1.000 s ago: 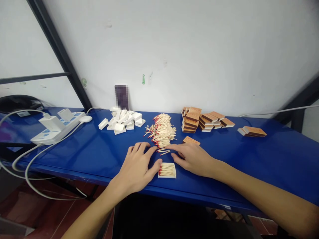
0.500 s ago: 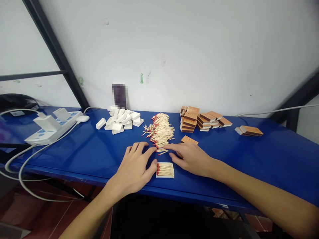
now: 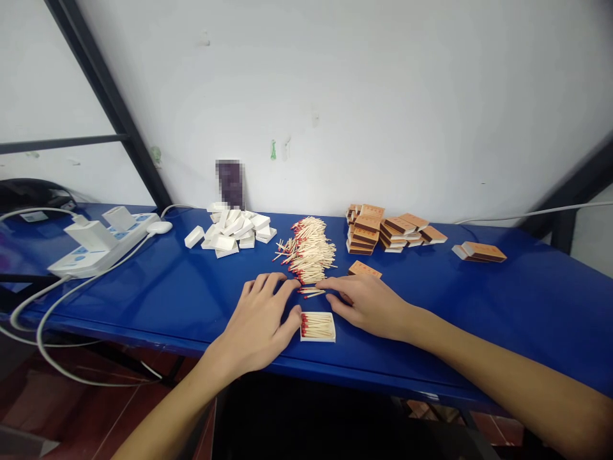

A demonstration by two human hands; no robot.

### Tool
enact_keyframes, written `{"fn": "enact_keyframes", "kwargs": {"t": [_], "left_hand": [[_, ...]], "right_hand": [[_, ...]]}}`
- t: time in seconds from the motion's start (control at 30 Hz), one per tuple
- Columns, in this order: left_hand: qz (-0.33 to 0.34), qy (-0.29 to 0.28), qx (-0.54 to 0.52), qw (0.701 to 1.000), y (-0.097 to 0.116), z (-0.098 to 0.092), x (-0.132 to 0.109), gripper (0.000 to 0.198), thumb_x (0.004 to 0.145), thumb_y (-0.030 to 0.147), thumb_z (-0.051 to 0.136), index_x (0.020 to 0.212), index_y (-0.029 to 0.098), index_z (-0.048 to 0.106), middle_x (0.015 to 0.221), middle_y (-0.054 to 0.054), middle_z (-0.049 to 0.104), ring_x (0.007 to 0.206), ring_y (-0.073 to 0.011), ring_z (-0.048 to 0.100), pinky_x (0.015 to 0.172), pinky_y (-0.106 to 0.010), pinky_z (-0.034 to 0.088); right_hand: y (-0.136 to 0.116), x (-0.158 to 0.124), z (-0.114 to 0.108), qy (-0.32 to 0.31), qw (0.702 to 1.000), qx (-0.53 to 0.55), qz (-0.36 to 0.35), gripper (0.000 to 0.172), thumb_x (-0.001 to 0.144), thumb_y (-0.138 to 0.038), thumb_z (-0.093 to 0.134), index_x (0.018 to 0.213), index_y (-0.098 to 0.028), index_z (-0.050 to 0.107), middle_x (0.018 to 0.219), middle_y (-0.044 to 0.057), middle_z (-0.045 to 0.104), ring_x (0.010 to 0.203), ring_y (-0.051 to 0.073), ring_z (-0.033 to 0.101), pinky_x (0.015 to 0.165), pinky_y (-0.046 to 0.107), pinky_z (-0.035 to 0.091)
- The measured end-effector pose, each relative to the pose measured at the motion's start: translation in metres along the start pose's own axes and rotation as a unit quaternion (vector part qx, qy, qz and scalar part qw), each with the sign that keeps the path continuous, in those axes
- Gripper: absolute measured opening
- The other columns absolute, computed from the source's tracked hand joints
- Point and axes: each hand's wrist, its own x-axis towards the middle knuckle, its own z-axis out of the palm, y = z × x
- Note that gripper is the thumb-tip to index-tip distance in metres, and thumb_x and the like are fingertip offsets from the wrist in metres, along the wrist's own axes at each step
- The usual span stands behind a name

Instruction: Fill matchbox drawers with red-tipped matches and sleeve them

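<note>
A white matchbox tray (image 3: 318, 340) filled with red-headed matches lies near the table's front edge. Behind it, a few loose matches (image 3: 313, 294) rest between my index fingertips, at the near end of a big match pile (image 3: 311, 249). My left hand (image 3: 262, 319) is open and palm down, its index fingertip at the matches' red heads and its thumb tip at the tray's left edge. From the right, my right hand (image 3: 368, 303) is open too, index finger stretched to the matches' plain ends and thumb apart; its other fingers are partly hidden.
White empty trays (image 3: 234, 230) are heaped at the back left. Orange matchbox sleeves (image 3: 366, 230) are stacked at the back right, with one sleeve (image 3: 364, 269) nearer and further boxes (image 3: 483, 251) farther right. A power strip (image 3: 96, 252) with cables lies at left on the blue table (image 3: 167, 306).
The near loose matches lie slightly more apart from the pile. Both hands have stayed almost still, with only slight fingertip movement.
</note>
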Motion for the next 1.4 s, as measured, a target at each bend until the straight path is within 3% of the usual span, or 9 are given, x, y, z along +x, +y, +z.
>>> {"fn": "enact_keyframes", "kwargs": {"t": [0.17,0.93,1.1,1.4], "left_hand": [[-0.006,0.001,0.001,1.000,0.0009,-0.0004,0.0005,0.026,0.097,0.032,0.040,0.114,0.021,0.056,0.119,-0.006,0.056,0.111,-0.0257,0.048,0.091,-0.045,0.040],[0.010,-0.004,-0.009,1.000,-0.0007,-0.0003,0.0001,0.032,0.098,0.033,0.039,0.123,0.026,0.058,0.122,-0.007,0.054,0.114,-0.0268,0.046,0.092,-0.045,0.041],[0.011,-0.003,-0.007,1.000,-0.0006,-0.0003,-0.0001,0.033,0.098,0.034,0.039,0.125,0.026,0.056,0.123,-0.007,0.055,0.115,-0.0268,0.046,0.093,-0.046,0.041],[0.012,0.000,0.001,1.000,-0.0013,0.0011,-0.0004,0.038,0.098,0.036,0.038,0.132,0.026,0.054,0.125,-0.008,0.054,0.116,-0.0276,0.046,0.094,-0.046,0.041]], "right_hand": [[0.0001,0.0003,-0.0011,0.003,1.000,0.004,0.005,0.031,0.092,-0.020,0.050,0.117,-0.019,0.069,0.080,0.003,0.072,0.066,0.016,0.059,0.062,0.027,0.037],[0.0014,0.0018,0.0011,0.038,0.999,0.019,0.017,0.022,0.088,-0.018,0.053,0.097,-0.018,0.074,0.061,0.000,0.063,0.055,0.013,0.054,0.061,0.026,0.041],[0.0020,0.0024,0.0009,0.033,0.999,0.028,0.013,0.022,0.090,-0.018,0.053,0.097,-0.018,0.074,0.065,0.001,0.067,0.057,0.014,0.056,0.062,0.026,0.042],[-0.0009,-0.0007,-0.0015,0.016,0.999,0.044,0.003,0.028,0.093,-0.021,0.049,0.108,-0.018,0.073,0.090,0.006,0.075,0.073,0.017,0.064,0.067,0.028,0.045]]}}
